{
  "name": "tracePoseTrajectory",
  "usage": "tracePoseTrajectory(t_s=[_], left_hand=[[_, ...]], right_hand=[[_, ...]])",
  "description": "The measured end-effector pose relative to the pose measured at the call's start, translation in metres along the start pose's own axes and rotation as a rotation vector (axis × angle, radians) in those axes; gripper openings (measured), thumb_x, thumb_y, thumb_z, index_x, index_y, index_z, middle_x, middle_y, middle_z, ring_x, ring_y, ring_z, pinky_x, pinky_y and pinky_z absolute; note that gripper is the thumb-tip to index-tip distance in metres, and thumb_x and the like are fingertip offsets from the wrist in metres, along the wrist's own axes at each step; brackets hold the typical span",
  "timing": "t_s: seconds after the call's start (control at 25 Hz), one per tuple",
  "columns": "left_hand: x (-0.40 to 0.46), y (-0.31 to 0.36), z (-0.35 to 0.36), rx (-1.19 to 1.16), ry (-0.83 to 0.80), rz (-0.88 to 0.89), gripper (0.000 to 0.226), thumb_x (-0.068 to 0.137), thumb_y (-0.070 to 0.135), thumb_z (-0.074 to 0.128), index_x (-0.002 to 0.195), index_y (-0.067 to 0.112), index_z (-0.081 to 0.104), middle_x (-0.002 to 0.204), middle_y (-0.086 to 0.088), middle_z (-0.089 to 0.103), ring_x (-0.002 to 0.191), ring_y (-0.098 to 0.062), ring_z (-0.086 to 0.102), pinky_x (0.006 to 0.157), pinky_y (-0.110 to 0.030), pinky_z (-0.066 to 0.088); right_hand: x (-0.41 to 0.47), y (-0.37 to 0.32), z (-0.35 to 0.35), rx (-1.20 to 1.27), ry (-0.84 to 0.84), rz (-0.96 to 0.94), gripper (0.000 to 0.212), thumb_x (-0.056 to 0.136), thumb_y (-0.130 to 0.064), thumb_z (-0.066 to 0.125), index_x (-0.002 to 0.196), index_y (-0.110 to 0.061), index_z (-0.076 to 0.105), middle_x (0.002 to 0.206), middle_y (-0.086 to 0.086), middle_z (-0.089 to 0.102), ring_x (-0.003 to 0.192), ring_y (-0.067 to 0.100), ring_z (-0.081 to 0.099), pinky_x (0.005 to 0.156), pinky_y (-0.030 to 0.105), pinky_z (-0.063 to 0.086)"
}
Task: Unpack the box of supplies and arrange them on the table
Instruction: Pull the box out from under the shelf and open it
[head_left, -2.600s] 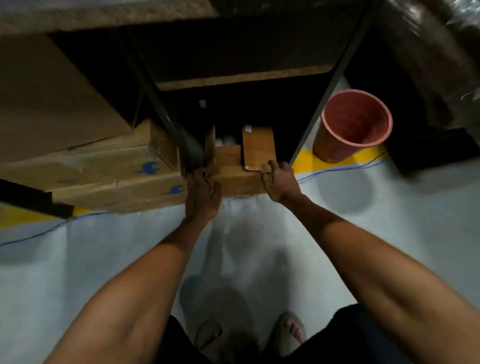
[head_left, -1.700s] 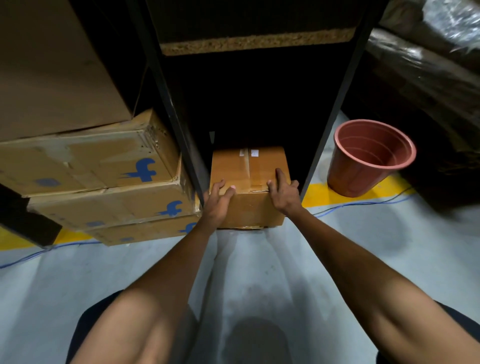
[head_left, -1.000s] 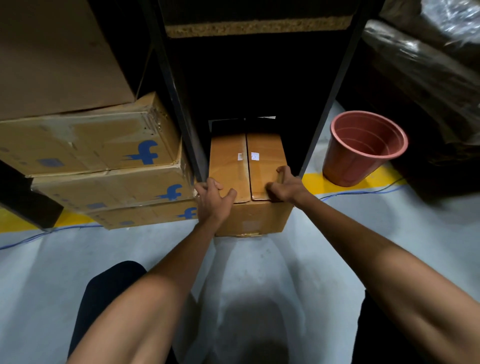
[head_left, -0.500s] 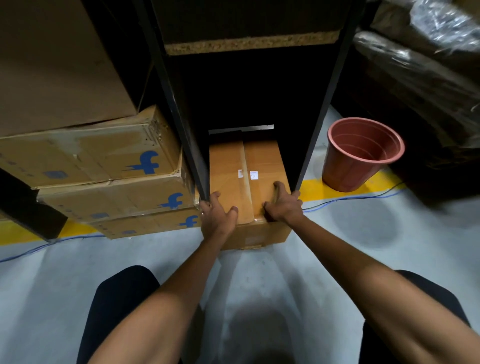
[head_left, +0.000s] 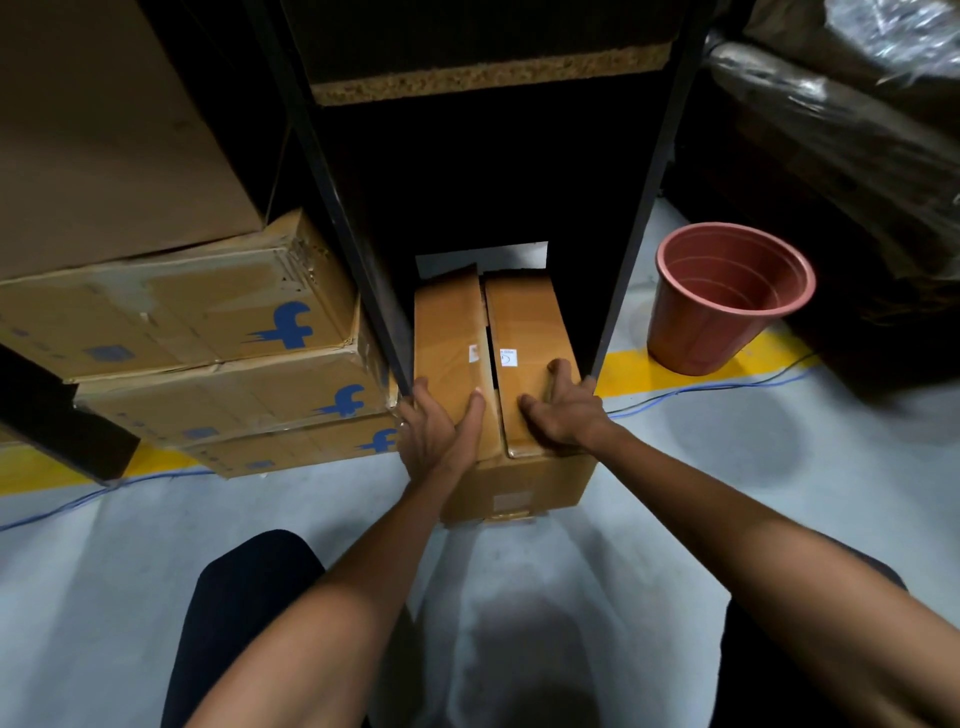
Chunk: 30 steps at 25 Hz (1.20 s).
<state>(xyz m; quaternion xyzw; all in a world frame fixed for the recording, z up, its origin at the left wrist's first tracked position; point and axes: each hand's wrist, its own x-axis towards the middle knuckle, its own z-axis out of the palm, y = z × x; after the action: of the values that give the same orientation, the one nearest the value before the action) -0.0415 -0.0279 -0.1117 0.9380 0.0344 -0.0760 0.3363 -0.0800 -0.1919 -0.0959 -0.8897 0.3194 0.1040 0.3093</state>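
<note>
A brown cardboard box (head_left: 519, 322) with its two top flaps folded shut sits on the floor, half inside the dark bottom bay of a black shelf rack (head_left: 358, 249). My left hand (head_left: 441, 431) grips the box's near left corner, thumb on the left flap. My right hand (head_left: 563, 410) presses on the near end of the right flap and wraps the right edge. The box's contents are hidden.
A stack of flat cardboard boxes (head_left: 208, 353) with blue logos lies left of the rack. A pink plastic bucket (head_left: 727, 296) stands on the right by a yellow floor line (head_left: 628, 369). Plastic-wrapped goods (head_left: 857, 130) fill the far right. My knees frame the grey floor.
The box has slid out of the rack toward me with both hands on it. Its flaps, open at first, are now folded shut.
</note>
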Motion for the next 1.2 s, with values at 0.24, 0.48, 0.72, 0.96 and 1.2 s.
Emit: tracePoseTrajectory(t_s=[0.24, 0.48, 0.72, 0.96, 1.2], left_hand=[[0.006, -0.006, 0.0, 0.127, -0.171, -0.001, 0.103, 0.075, 0.081, 0.054, 0.152, 0.039, 0.001, 0.156, -0.012, 0.018, 0.133, -0.042, 0.039, 0.097, -0.05, 0.044], [-0.01, -0.032, 0.011, 0.039, -0.256, -0.035, 0.113, 0.07, 0.067, 0.074, 0.146, 0.052, -0.009, 0.149, -0.015, 0.021, 0.129, -0.043, 0.041, 0.098, -0.052, 0.042], [-0.001, -0.023, 0.008, -0.075, -0.223, -0.059, 0.116, 0.06, 0.063, 0.083, 0.142, 0.057, 0.001, 0.15, -0.013, 0.02, 0.13, -0.043, 0.04, 0.099, -0.053, 0.043], [0.007, -0.028, 0.005, -0.159, -0.212, -0.066, 0.143, 0.054, 0.051, 0.093, 0.152, 0.041, -0.01, 0.158, -0.013, 0.023, 0.139, -0.04, 0.034, 0.109, -0.054, 0.036], [0.008, -0.031, 0.007, -0.203, -0.223, -0.137, 0.145, 0.04, 0.054, 0.095, 0.151, 0.029, 0.006, 0.154, -0.009, 0.031, 0.137, -0.035, 0.039, 0.109, -0.054, 0.039]], right_hand=[[0.006, 0.007, 0.015, 0.095, -0.003, 0.023, 0.093, 0.086, -0.061, 0.062, 0.153, -0.042, 0.0, 0.156, 0.02, 0.016, 0.141, 0.046, 0.028, 0.112, 0.056, 0.036], [-0.006, 0.03, 0.029, 0.079, -0.1, 0.056, 0.116, 0.083, -0.052, 0.072, 0.15, -0.045, -0.022, 0.159, 0.027, 0.008, 0.137, 0.048, 0.036, 0.114, 0.052, 0.035], [0.002, 0.023, 0.017, 0.218, -0.065, 0.044, 0.109, 0.078, -0.046, 0.078, 0.152, -0.041, -0.002, 0.151, 0.024, 0.022, 0.131, 0.044, 0.044, 0.112, 0.049, 0.037], [0.003, 0.022, 0.018, 0.351, 0.013, -0.005, 0.089, 0.083, -0.046, 0.074, 0.147, -0.036, 0.014, 0.147, 0.024, 0.032, 0.127, 0.044, 0.047, 0.108, 0.052, 0.04], [-0.005, 0.027, 0.03, 0.275, 0.034, -0.001, 0.097, 0.083, -0.059, 0.066, 0.151, -0.047, -0.002, 0.149, 0.026, 0.03, 0.127, 0.048, 0.047, 0.106, 0.055, 0.043]])
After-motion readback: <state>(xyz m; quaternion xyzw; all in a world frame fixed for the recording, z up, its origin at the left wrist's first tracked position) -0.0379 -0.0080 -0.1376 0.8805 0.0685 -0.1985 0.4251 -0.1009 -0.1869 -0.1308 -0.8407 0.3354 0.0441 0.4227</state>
